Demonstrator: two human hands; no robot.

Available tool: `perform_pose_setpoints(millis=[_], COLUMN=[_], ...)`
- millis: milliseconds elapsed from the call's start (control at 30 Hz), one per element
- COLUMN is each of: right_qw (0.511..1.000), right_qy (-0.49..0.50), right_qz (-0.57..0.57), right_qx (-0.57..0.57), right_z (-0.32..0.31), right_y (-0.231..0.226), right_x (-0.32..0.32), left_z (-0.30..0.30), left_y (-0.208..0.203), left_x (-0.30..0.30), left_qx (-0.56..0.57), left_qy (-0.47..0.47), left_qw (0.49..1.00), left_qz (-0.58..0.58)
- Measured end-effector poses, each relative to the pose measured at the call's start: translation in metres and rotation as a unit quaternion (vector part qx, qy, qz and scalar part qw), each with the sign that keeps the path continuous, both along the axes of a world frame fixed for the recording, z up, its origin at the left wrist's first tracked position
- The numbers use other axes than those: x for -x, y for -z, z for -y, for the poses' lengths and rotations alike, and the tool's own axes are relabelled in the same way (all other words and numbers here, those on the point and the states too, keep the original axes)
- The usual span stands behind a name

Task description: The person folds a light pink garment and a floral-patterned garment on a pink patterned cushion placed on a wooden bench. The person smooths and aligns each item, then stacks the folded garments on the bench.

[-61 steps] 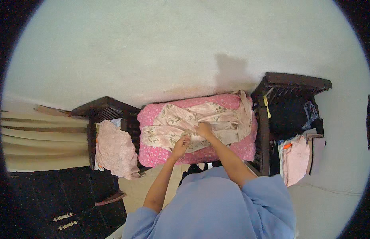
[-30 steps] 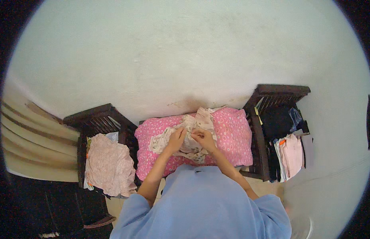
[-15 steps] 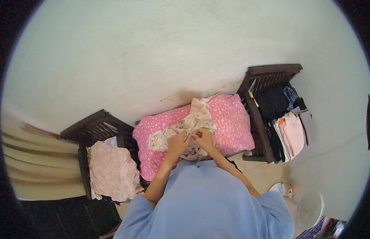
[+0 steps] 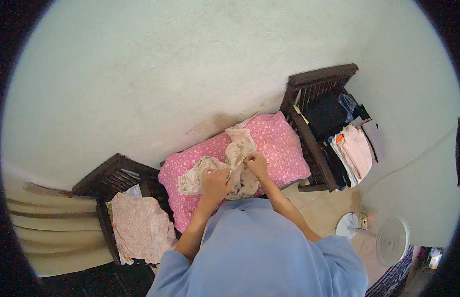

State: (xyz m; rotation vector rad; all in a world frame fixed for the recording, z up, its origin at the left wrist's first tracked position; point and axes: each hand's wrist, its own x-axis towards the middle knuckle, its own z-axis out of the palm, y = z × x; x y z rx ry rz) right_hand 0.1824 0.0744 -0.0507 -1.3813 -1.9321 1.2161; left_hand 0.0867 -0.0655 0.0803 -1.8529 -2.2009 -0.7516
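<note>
Your left hand and right hand both pinch the cream floral cotton garment, now gathered narrower than a second ago, lying on the pink patterned cushion between two dark wooden chairs.

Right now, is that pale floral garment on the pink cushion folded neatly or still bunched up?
Bunched up. The pale floral garment lies crumpled in uneven folds on the pink cushion, gripped by the left hand and right hand.

Since two seconds ago, both hands have gathered the spread cream garment into a bunch.
</note>
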Motion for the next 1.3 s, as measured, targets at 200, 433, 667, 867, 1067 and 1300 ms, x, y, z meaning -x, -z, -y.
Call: perform_pose_setpoints(millis=[200,433,667,867,1067,1300], right_qw=[0.998,0.994,0.948,0.986,0.994,0.983], right_qy=[0.035,-0.039,-0.274,-0.093,-0.067,-0.106], right_qz=[0.042,-0.102,-0.163,-0.077,-0.085,-0.113], right_qx=[-0.044,-0.028,0.007,-0.111,0.002,0.093], right_z=[-0.028,-0.036,-0.019,-0.009,-0.008,-0.019], right_y=[0.03,0.004,-0.052,-0.04,-0.036,-0.058], right_x=[-0.008,-0.008,0.01,0.006,-0.001,-0.003], left_z=[0.003,0.01,-0.039,-0.048,-0.05,-0.046], left_y=[-0.003,0.011,0.038,0.056,0.061,0.034], left_x=[0.009,0.034,0.023,0.008,-0.001,0.007], left_qx=[-0.001,-0.049,0.114,0.068,0.092,0.112], left_qy=[-0.039,-0.182,-0.024,0.014,0.017,0.035], left_qw=[0.998,0.978,0.992,0.998,0.995,0.992], left_qz=[0.043,0.09,0.054,-0.001,-0.048,0.045])
